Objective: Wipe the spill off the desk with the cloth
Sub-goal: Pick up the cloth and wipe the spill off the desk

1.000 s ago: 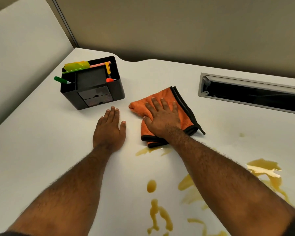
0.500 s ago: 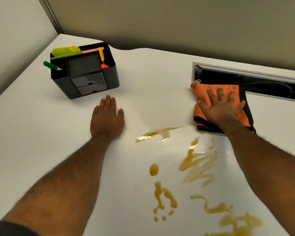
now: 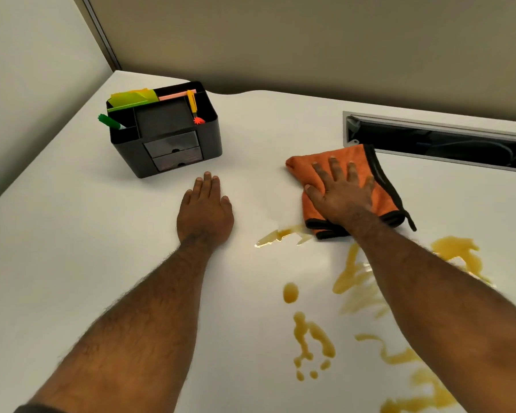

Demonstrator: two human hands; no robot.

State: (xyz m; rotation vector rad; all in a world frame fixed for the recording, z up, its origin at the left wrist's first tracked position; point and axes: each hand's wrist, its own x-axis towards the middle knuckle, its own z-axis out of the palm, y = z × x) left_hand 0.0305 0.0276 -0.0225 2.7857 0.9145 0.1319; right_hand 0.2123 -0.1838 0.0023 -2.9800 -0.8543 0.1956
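Observation:
An orange cloth (image 3: 382, 186) with black trim lies folded on the white desk (image 3: 87, 248), right of centre. My right hand (image 3: 340, 195) presses flat on it, fingers spread, thumb at its left edge. The cloth's near edge touches a thin yellow-brown streak (image 3: 280, 235). More of the spill (image 3: 310, 335) spreads in blobs and smears toward the near right, partly hidden under my right forearm; another patch (image 3: 456, 248) lies further right. My left hand (image 3: 204, 213) rests palm-down on dry desk, holding nothing.
A black desk organizer (image 3: 167, 138) with pens and sticky notes stands at the back left, just beyond my left hand. A recessed cable slot (image 3: 447, 144) runs along the back right, close behind the cloth. Beige partition walls enclose the desk at the back and left.
My right hand swept the cloth right to the cable slot, then back left and slightly nearer, leaving smeared streaks. My left hand has stayed in place.

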